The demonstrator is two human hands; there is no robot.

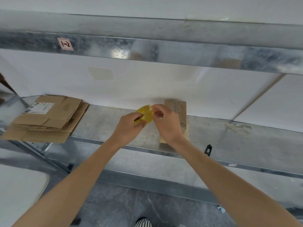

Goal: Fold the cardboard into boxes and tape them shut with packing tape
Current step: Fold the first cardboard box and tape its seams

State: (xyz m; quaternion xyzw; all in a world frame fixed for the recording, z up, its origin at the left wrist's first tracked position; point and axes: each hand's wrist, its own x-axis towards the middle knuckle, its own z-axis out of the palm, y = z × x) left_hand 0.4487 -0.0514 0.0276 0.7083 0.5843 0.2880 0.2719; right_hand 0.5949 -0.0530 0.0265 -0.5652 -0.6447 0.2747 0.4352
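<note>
Single head-worn view, wide-angle, looking forward and down onto a metal shelf (101, 122). Faces the white back wall (147, 82); upper shelf beam (164, 51) cuts across the top, bowed by the lens. Both forearms enter from the bottom corners; left hand (129, 126) and right hand (165, 123) meet on the tape roll (145, 114) near frame centre, at arm's reach from the camera. Floor (147, 207) and a striped shoe (143, 222) sit at the bottom edge, straight below the lens. Left edge: flattened cardboard stack (45, 118) on the shelf, blurred toward the margin. Everything close-range, shelf fills mid-frame.
</note>
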